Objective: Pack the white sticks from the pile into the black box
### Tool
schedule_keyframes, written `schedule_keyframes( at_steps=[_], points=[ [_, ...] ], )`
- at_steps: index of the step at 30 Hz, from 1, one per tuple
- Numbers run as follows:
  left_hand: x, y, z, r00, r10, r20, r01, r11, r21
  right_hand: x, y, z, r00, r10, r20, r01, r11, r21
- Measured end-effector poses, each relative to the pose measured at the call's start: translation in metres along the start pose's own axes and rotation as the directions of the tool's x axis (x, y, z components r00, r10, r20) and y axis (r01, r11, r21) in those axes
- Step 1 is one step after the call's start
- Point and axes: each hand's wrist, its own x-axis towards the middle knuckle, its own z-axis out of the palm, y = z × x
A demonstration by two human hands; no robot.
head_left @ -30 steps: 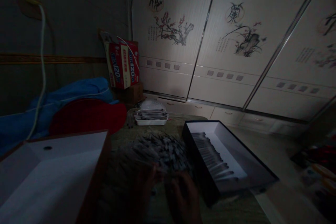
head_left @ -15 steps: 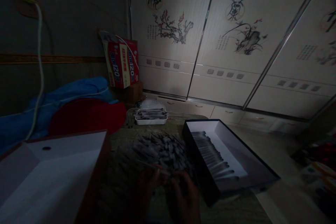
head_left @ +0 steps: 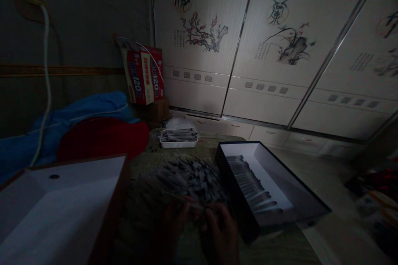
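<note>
In dim light, my left hand [head_left: 176, 218] and my right hand [head_left: 221, 225] meet near the bottom middle. Between them lies a slim translucent pen [head_left: 195, 205], pinched by the fingers of both hands; its finer details are lost in the dark. Just beyond spreads a loose pile of similar pens [head_left: 195, 178] with clear barrels and dark ends. To the right, a black open box [head_left: 281, 167] with a white inside holds a row of pens [head_left: 248, 184] laid side by side along its left wall.
At left stands a brown-edged box [head_left: 87, 174] with a white inside. A white tray [head_left: 178, 145] full of pens sits at the back of the table [head_left: 146, 161]. Red cloth [head_left: 105, 138], blue cloth [head_left: 102, 103] and a red carton [head_left: 144, 76] lie beyond. A white cable [head_left: 46, 70] hangs at left.
My right hand has shifted very slightly, and both hands still hold the pen. The pile and the boxes look the same.
</note>
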Motion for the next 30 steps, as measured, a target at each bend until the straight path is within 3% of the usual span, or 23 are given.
schedule_keyframes(
  at_steps=[3,10,21,26,30],
  points=[
    [0.002,-0.004,0.0,1.0,-0.011,0.025,0.013,0.998,-0.053,0.0,0.003,0.0,1.0,0.031,-0.001,-0.03,0.998,0.054],
    [0.008,-0.02,-0.007,1.0,-0.025,0.018,0.026,0.998,-0.059,0.0,-0.008,-0.002,1.0,-0.011,-0.022,0.011,1.0,0.007],
    [0.002,-0.004,0.0,0.999,-0.014,0.046,0.015,1.0,-0.023,0.0,-0.001,-0.002,0.999,-0.005,0.045,0.005,1.0,-0.013],
    [0.0,-0.007,0.0,0.994,0.034,0.1,-0.036,0.999,0.016,0.0,0.014,-0.006,0.983,-0.177,0.04,0.181,0.962,-0.206],
    [-0.003,-0.006,-0.001,0.996,0.06,0.071,-0.063,0.997,0.04,-0.004,0.021,-0.004,0.957,-0.271,-0.105,0.225,0.92,-0.321]
  ],
)
